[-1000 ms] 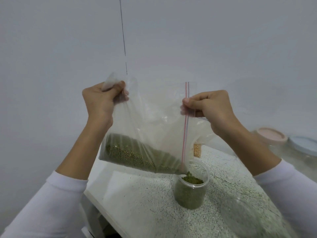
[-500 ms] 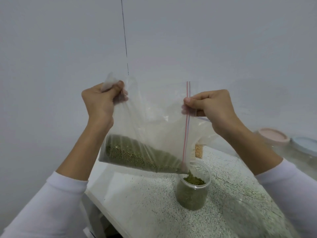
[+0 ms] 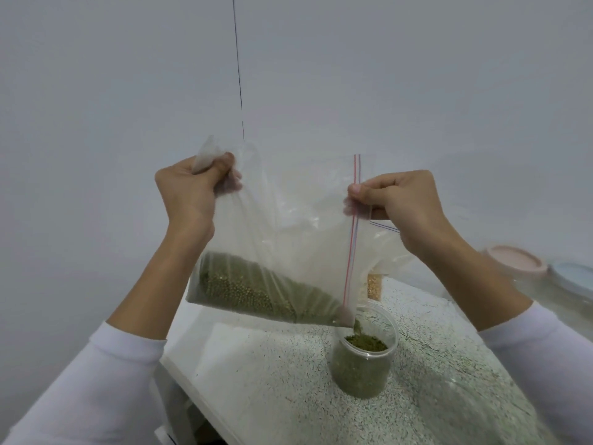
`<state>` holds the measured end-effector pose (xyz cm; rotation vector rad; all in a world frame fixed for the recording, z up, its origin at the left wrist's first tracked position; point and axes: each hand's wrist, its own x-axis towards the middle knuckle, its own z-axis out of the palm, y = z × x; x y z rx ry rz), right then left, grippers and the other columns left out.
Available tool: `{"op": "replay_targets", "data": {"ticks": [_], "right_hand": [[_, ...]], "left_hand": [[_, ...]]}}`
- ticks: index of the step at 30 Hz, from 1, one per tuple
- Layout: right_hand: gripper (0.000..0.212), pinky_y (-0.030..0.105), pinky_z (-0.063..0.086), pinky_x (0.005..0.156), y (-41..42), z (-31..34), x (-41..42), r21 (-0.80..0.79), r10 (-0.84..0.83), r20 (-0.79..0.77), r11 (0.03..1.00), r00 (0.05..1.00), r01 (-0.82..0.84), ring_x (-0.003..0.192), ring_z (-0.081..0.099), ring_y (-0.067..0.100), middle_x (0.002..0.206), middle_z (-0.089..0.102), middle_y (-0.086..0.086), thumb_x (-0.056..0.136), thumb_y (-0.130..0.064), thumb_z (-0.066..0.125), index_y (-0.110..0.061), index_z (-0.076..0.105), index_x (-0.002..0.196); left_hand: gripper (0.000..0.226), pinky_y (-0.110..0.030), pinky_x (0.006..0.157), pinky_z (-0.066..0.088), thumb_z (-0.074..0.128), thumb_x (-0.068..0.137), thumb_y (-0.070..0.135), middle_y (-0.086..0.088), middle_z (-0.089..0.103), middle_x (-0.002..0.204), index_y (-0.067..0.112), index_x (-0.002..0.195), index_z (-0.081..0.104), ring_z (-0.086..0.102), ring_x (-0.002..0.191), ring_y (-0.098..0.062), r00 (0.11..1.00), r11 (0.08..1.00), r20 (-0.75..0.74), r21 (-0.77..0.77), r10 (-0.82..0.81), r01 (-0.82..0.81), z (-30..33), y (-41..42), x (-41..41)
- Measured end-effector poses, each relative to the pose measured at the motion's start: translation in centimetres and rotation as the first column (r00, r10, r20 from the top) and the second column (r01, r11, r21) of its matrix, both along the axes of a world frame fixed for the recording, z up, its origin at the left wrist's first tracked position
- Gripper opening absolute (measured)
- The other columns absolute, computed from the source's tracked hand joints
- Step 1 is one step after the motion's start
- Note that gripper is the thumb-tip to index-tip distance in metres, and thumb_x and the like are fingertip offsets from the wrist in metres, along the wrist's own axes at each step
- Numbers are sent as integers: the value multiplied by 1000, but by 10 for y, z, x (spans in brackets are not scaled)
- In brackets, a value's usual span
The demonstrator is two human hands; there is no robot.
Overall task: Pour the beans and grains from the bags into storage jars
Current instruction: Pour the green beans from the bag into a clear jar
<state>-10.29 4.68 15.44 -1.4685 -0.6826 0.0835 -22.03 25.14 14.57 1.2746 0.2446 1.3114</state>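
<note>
A clear zip bag with green beans is held tilted in the air above the speckled table. My left hand grips the bag's bunched bottom corner. My right hand pinches the red-striped zip edge. The bag's lowest corner hangs over a clear round jar, and beans stream from it into the jar. The jar is filled with green beans to a little below its rim.
A second bag with pale yellow grains stands behind the jar. Jars with a pink lid and a pale blue lid stand at the right. A blurred clear jar sits near the front right. The table's left edge runs diagonally.
The bag and both hands have hardly moved. Beans keep flowing out, and the level in the jar has risen slightly.
</note>
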Motion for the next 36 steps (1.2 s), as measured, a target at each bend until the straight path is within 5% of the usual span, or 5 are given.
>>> {"op": "replay_targets", "data": {"ticks": [36], "right_hand": [[8,43,58,75,2,2,-2,-38,24,26,999,999,-23,63,69,28,65,70,14,77,-3,74,3,70,74]], "left_hand": [[12,-22,57,53,68,84,2,4,62,49,3,72,64,58,48,-11,999,999,-30,-10,-46,46,-4,3,-3]]}}
